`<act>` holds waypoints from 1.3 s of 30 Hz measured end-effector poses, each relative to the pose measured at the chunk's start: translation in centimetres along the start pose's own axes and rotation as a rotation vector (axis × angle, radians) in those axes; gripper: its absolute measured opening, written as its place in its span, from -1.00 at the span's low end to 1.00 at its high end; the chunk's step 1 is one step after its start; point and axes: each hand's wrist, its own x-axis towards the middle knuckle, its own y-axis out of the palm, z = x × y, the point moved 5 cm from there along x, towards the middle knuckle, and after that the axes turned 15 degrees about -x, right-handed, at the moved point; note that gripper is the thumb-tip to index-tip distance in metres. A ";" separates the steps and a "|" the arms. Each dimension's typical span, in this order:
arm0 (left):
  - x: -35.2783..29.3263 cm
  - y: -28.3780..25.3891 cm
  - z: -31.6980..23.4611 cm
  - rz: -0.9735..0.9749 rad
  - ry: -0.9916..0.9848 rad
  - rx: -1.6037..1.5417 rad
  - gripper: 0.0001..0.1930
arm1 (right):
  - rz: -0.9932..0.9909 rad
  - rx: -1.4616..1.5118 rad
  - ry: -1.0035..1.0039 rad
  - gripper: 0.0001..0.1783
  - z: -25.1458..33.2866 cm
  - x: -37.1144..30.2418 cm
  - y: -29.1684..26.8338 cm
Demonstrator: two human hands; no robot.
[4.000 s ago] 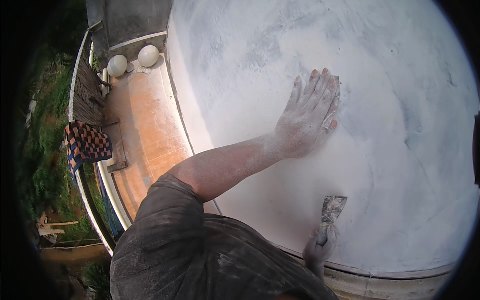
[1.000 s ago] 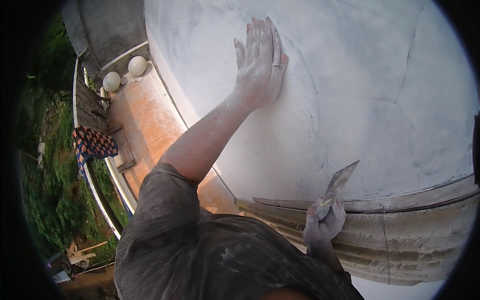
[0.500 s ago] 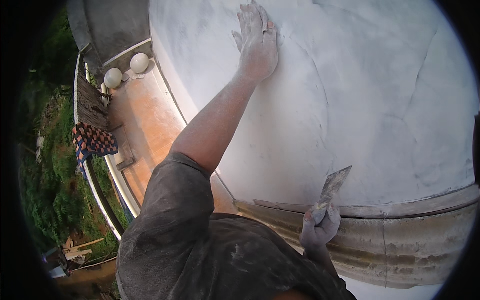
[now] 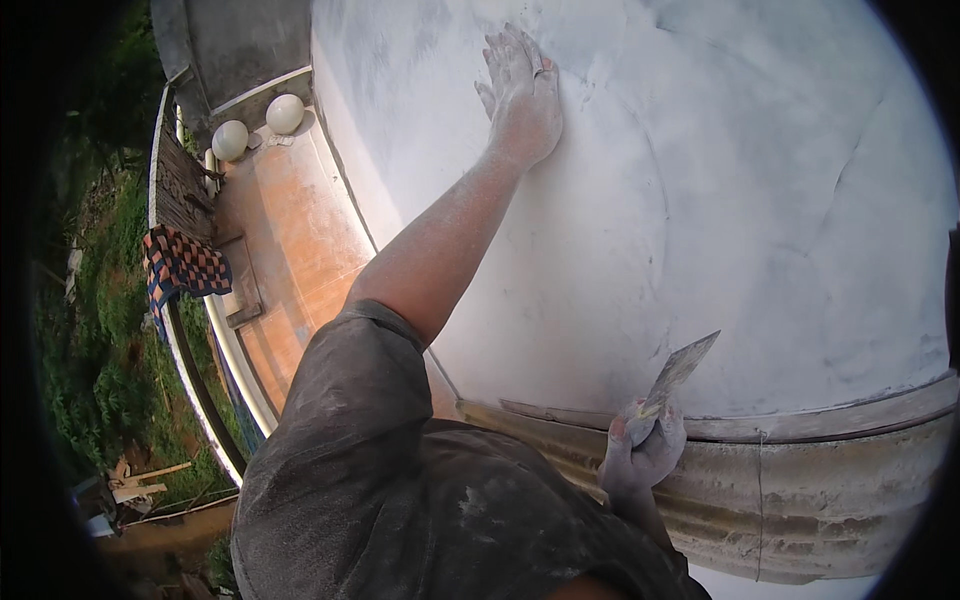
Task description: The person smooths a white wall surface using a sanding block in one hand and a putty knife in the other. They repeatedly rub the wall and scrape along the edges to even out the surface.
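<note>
My left hand, coated in white dust, lies flat with fingers stretched against a white plastered wall. A dark thin band shows near one finger; I cannot tell what it is. Low on the right, my right hand, dusty as well, is closed around the handle of a putty knife. The knife's flat metal blade points up and to the right, in front of the wall, and most of its handle is hidden by my fingers. Faint curved lines and a crack run across the plaster.
Below the wall run a ledge and weathered corrugated sheeting. An orange tiled floor lies at left, with two white globes at its far end. A checkered cloth hangs on the railing; greenery lies beyond.
My left hand has slid slightly down the wall, palm still against it. The putty knife's blade has turned a little in my right hand, and the view has shifted slightly.
</note>
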 end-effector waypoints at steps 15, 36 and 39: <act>-5.1 2.1 -1.0 0.082 0.061 0.056 -0.27 | -0.033 -0.135 0.022 -0.32 -0.8 -1.1 -0.4; -9.2 2.0 1.7 0.252 0.116 0.292 -0.29 | -0.070 -0.009 0.207 -0.35 -2.4 -0.7 1.1; 1.5 -4.2 9.0 -0.072 -0.015 0.085 -0.37 | -0.005 -0.236 0.106 -0.36 -1.5 0.4 1.6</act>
